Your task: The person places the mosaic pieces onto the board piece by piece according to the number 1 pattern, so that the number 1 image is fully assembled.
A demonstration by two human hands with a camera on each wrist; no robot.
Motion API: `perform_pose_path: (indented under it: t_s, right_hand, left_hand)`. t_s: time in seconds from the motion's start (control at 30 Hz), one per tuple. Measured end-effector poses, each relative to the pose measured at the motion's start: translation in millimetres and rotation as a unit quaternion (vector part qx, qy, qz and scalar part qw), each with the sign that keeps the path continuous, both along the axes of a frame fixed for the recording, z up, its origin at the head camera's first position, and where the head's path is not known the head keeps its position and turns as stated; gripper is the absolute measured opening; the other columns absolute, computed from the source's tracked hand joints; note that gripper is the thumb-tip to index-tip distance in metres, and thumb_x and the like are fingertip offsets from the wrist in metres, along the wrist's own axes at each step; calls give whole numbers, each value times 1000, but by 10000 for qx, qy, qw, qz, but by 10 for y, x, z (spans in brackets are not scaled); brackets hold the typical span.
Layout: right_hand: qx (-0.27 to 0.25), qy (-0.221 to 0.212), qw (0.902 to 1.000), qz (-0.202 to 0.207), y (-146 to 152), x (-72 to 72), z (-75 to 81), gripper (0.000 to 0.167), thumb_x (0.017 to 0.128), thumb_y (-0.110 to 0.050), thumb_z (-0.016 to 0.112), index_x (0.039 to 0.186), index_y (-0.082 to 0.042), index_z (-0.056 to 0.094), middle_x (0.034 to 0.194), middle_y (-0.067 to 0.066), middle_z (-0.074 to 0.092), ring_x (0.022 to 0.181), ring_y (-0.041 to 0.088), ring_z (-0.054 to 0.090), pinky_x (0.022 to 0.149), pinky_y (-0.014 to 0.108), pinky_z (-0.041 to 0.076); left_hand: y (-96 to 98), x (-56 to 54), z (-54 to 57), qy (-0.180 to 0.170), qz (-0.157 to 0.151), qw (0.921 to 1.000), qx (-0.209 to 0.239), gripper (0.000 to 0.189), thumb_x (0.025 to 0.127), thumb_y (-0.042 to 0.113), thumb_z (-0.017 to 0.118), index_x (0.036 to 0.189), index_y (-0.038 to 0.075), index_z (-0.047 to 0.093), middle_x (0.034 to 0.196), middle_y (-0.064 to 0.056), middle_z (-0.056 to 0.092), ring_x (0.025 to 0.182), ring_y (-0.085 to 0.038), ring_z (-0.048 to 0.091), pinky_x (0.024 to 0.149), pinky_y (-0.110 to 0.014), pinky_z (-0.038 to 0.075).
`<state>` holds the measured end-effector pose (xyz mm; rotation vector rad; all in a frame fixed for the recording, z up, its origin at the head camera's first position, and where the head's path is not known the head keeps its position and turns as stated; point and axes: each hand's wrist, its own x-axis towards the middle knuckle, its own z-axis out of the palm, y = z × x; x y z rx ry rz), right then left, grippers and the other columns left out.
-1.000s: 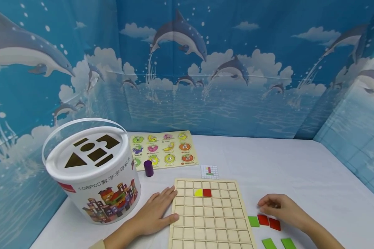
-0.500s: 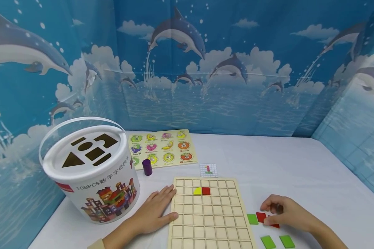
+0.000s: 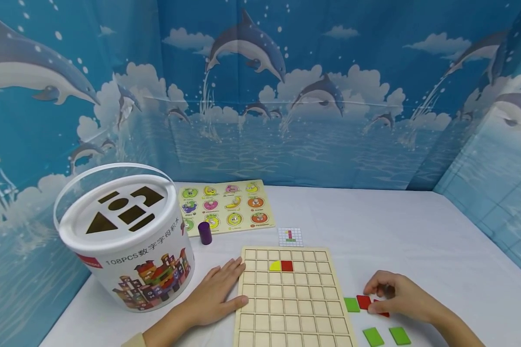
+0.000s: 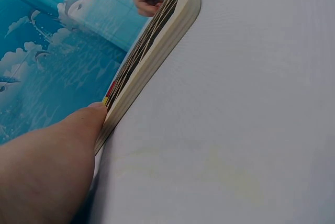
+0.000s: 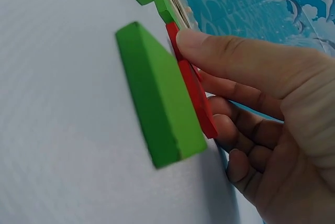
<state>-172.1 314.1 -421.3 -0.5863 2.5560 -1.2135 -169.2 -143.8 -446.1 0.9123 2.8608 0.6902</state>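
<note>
My left hand point(image 3: 219, 294) lies flat at the left edge of a wooden grid board point(image 3: 286, 299), its thumb touching the rim. A yellow quarter-round tile point(image 3: 275, 266) and a red square tile point(image 3: 287, 266) sit side by side in the board's upper cells. Right of the board, my right hand point(image 3: 401, 299) pinches at a red tile point(image 3: 363, 302), thumb near, curled fingers on the far side. The thumb partly hides a second red tile point(image 5: 198, 101) beside it. A green tile point(image 3: 351, 304) adjoins the row. Two more green tiles point(image 3: 373, 337) lie nearer.
A small pattern card point(image 3: 290, 237) lies behind the board. At the back left are a fruit puzzle board point(image 3: 226, 207), a purple cylinder point(image 3: 205, 233) and a white block bucket point(image 3: 130, 250) with shaped holes. A blue dolphin curtain point(image 3: 260, 140) encloses the white table point(image 3: 408, 231).
Over the second, my right hand has come down to the red tiles, its thumb now covering part of one. My left hand stays on the board's edge. The view has shifted slightly.
</note>
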Motion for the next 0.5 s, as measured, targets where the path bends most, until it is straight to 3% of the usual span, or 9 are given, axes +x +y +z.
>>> perform_pose_path:
  t_s: [0.5]
  right_hand:
    - [-191, 535, 9983, 143, -10, 13, -45, 11, 85, -17, 77, 90, -15, 67, 79, 0, 56, 70, 14, 51, 54, 28, 39]
  left_hand:
    - [5, -4, 8, 33, -12, 10000, 16, 78, 98, 61, 40, 154, 8, 28, 160, -9, 21, 146, -28, 19, 116, -54, 13]
